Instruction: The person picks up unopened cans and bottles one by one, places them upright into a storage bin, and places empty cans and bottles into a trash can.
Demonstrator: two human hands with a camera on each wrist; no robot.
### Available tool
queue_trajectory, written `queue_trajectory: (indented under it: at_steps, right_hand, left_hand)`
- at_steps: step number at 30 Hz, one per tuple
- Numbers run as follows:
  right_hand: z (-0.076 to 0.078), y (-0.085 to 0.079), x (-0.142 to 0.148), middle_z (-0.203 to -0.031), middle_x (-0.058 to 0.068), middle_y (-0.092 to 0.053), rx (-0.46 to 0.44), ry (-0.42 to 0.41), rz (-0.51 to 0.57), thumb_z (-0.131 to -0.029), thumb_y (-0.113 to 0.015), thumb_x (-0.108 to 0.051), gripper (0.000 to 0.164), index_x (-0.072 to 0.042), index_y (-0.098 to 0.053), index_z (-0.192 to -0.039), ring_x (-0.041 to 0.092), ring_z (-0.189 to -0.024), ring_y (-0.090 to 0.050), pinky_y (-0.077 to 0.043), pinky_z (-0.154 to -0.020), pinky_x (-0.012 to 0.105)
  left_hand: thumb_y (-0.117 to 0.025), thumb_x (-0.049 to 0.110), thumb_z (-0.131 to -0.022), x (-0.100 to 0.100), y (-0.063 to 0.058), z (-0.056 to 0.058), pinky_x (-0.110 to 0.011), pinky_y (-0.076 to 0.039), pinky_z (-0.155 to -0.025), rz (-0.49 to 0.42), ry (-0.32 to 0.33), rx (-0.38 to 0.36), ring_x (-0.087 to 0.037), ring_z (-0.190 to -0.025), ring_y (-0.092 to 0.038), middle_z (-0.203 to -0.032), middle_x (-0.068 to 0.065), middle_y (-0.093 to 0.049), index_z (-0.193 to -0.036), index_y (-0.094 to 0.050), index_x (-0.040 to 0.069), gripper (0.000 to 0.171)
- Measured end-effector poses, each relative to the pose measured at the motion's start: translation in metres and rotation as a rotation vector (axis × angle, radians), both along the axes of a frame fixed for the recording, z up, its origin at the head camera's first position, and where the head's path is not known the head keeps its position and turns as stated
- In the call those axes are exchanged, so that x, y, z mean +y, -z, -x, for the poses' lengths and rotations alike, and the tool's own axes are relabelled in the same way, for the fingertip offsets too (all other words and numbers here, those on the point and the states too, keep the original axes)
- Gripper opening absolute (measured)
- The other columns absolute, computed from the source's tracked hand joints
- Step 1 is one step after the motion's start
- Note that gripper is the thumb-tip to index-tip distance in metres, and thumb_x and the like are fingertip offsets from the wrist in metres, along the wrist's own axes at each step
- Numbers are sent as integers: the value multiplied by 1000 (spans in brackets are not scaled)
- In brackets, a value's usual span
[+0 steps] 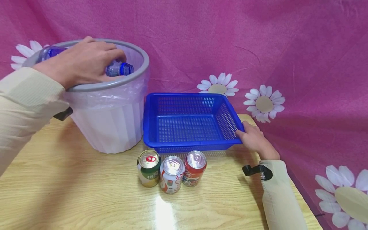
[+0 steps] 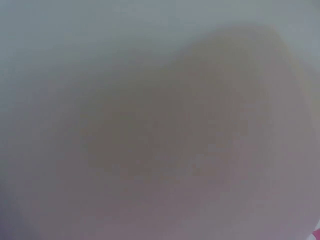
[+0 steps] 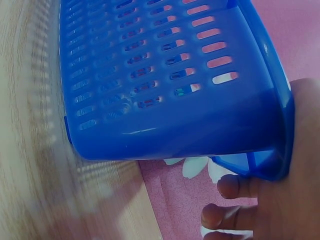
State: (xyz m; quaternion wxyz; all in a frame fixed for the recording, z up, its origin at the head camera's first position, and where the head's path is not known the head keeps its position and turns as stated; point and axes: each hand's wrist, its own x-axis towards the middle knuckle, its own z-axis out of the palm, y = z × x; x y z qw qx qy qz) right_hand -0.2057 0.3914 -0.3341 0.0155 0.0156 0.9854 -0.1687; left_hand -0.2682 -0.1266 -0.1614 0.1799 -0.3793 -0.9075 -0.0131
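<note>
My left hand (image 1: 89, 60) reaches over the rim of a white waste bin (image 1: 112, 121) and grips a clear plastic bottle (image 1: 115, 69) with a blue neck ring and no cap. Bluish plastic (image 1: 54, 51) shows left of that hand; whether it belongs to the same bottle I cannot tell. With my right hand (image 1: 254, 137) I hold the right front corner of a blue plastic basket (image 1: 195, 143), thumb over the rim and fingers outside. Through the right wrist view, the basket's slotted wall (image 3: 170, 125) and my fingers (image 3: 235, 187) appear. The left wrist view is only a blur.
Three drink cans stand upright before the basket: a green and gold can (image 1: 149, 169), a white can (image 1: 172, 175) and a red can (image 1: 194, 169). All stand on a wooden table (image 1: 95, 195). A pink cloth (image 1: 178, 41) with white flowers hangs behind.
</note>
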Motion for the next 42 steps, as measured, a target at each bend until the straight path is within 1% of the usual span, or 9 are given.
queue_trajectory:
  at_steps: [5, 7, 12, 15, 19, 23, 32, 36, 42]
  right_hand:
    - [0, -1, 1, -101, 18, -58, 0, 1, -8, -99, -38, -36, 37, -4, -48, -114, 37, -105, -44, -36, -85, 52]
    - [0, -2, 1, -100, 18, -58, 4, -1, -11, -99, -38, -36, 36, -4, -48, -113, 37, -105, -44, -36, -85, 51]
    - [0, -3, 2, -100, 18, -58, 10, -3, -16, -99, -38, -36, 36, -4, -48, -112, 37, -105, -45, -36, -84, 52]
    - [0, -3, 1, -101, 18, -58, 9, -4, -17, -99, -37, -36, 37, -4, -48, -113, 37, -105, -45, -36, -84, 53]
    - [0, -5, 1, -101, 19, -58, 5, -3, -12, -99, -37, -36, 36, -4, -48, -113, 38, -105, -44, -36, -85, 53]
    - [0, -4, 1, -101, 19, -58, 4, -3, -9, -99, -38, -35, 36, -3, -48, -113, 38, -106, -44, -35, -85, 54]
    - [0, -2, 0, -100, 18, -58, 6, -1, -9, -99, -38, -36, 36, -4, -48, -113, 36, -104, -45, -36, -84, 50]
    - [1, -1, -2, -101, 19, -57, 7, -5, -16, -99, -38, -36, 36, -4, -47, -113, 37, -104, -45, -37, -85, 51]
    - [3, 0, -2, -98, 18, -57, 16, -17, -26, -99, -38, -35, 35, -4, -47, -110, 37, -102, -45, -36, -84, 51]
  left_hand:
    - [-44, 51, -97, 2, -1, 0, -60, -32, -99, -32, -36, -28, -40, -121, -52, -127, -21, -60, -126, -54, 7, 53]
    - [-40, 50, -99, 3, -1, -1, -60, -31, -100, -46, -49, -32, -40, -123, -51, -127, -23, -60, -126, -54, 6, 54]
    - [-42, 49, -99, 4, -2, -1, -60, -33, -97, -39, -43, -6, -39, -116, -55, -116, -22, -63, -121, -56, 4, 52]
    - [-43, 49, -99, 4, -2, 0, -60, -33, -96, -39, -43, -9, -39, -113, -56, -112, -21, -64, -119, -57, 5, 50]
    - [-43, 49, -99, 4, -3, -1, -60, -34, -97, -38, -56, -19, -38, -111, -57, -112, -21, -64, -120, -58, 5, 51]
    - [-44, 49, -98, 5, -3, -1, -60, -34, -96, -42, -53, -15, -38, -110, -58, -110, -21, -65, -118, -59, 5, 50]
    - [-43, 51, -98, 3, -2, -2, -60, -32, -100, -10, -74, -25, -40, -118, -53, -117, -22, -63, -121, -57, 5, 54]
    - [-43, 52, -98, 2, -2, -3, -60, -32, -101, 8, -88, -18, -41, -123, -50, -124, -24, -60, -125, -56, 4, 56]
    - [-44, 52, -98, -2, -5, -4, -60, -31, -102, 9, -101, -4, -42, -123, -50, -128, -24, -59, -125, -55, 4, 56]
